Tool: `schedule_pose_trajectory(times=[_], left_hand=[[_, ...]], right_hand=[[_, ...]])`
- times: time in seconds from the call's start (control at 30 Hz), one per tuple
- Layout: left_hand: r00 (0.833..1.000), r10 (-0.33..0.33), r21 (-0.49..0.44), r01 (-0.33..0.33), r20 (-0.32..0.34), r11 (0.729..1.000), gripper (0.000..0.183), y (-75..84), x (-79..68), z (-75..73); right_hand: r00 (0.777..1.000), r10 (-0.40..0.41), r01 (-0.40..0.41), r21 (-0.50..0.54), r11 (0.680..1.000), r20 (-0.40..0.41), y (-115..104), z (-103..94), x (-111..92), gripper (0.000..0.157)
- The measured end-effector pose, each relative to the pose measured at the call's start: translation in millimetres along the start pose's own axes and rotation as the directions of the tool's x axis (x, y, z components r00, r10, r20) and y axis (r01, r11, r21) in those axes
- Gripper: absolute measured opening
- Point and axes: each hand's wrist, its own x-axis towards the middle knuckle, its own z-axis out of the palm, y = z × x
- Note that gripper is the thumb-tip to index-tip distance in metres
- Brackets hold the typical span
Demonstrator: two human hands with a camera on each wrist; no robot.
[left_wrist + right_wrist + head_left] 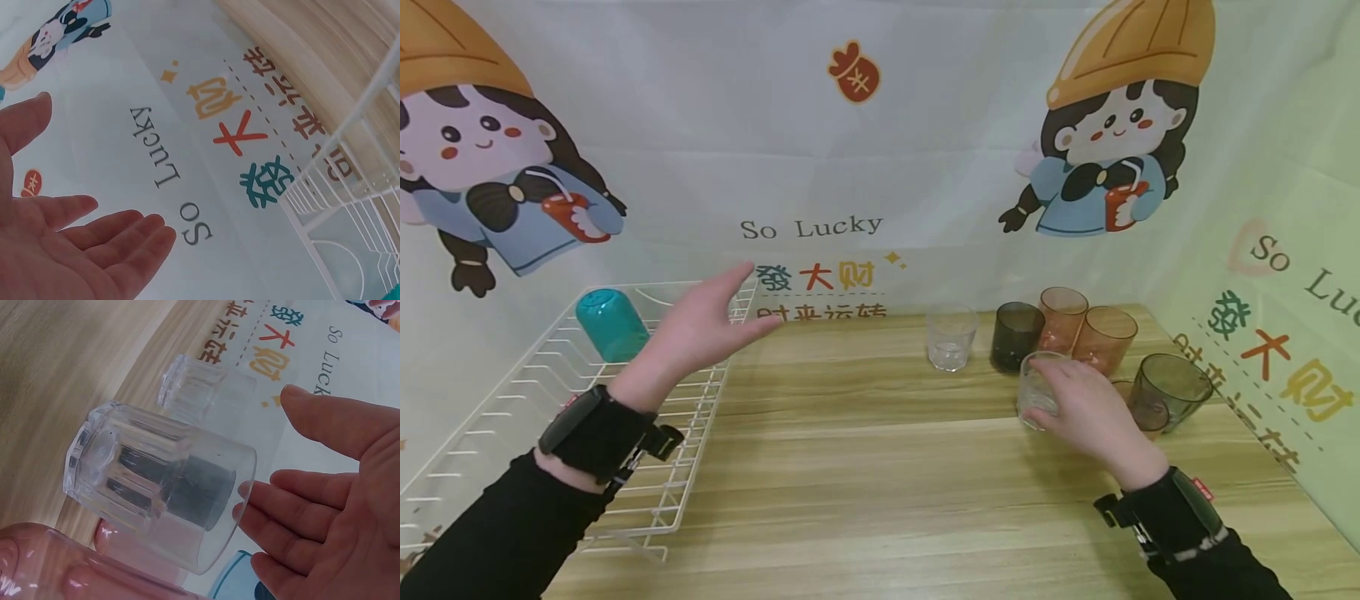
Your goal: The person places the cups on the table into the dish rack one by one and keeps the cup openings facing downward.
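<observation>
My right hand (1090,408) is at a clear tumbler (1032,400) standing upright on the table. In the right wrist view the thumb stays apart from this clear tumbler (147,465), while fingertips (250,494) are at its rim; whether they touch it I cannot tell. My left hand (696,333), thumb and fingers spread, is held above the white wire rack (625,531) and holds nothing. A teal glass (612,327) lies tilted in that rack, left of the hand.
Behind the right hand are another clear tumbler (951,342), a dark grey glass (1017,337) and two pink glasses (1107,342). An olive glass (1176,387) stands right of it, overlapping a brownish glass. A printed cloth (925,167) hangs behind the wooden table (850,483).
</observation>
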Motion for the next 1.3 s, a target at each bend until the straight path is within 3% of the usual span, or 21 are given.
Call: schedule_pose_trajectory(times=[0.17, 0.4, 1.0, 1.2, 1.3], left_hand=[[0.998, 0.05, -0.009, -0.05, -0.03, 0.999, 0.087, 9.1, 0.9, 5.0], [0.999, 0.04, -0.036, -0.039, 0.016, 0.999, 0.094, 19.0, -5.0, 9.0], [0.99, 0.14, -0.088, -0.138, 0.016, 0.986, 0.091, 35.2, -24.3, 28.3], [0.987, 0.162, -0.09, -0.16, 0.015, 0.983, 0.09, 35.3, -28.6, 34.5], [0.985, 0.17, -0.083, -0.168, 0.017, 0.982, 0.092, 35.4, -30.9, 37.3]], right_hand=[[1.0, 0.019, -0.019, -0.021, 1.0, 0.025, 1, 3.5, 1, 0.062], [0.998, 0.043, -0.041, -0.039, 0.998, 0.045, 0, 7.7, 2, 0.058], [0.996, 0.077, -0.073, -0.076, 0.994, 0.051, -5, 15.1, 2, 0.052], [0.996, 0.088, -0.087, -0.09, 0.992, 0.004, -5, 20.9, 0, 0.048], [0.995, 0.09, -0.093, -0.105, 0.99, -0.039, -6, 24.0, 0, 0.037]])
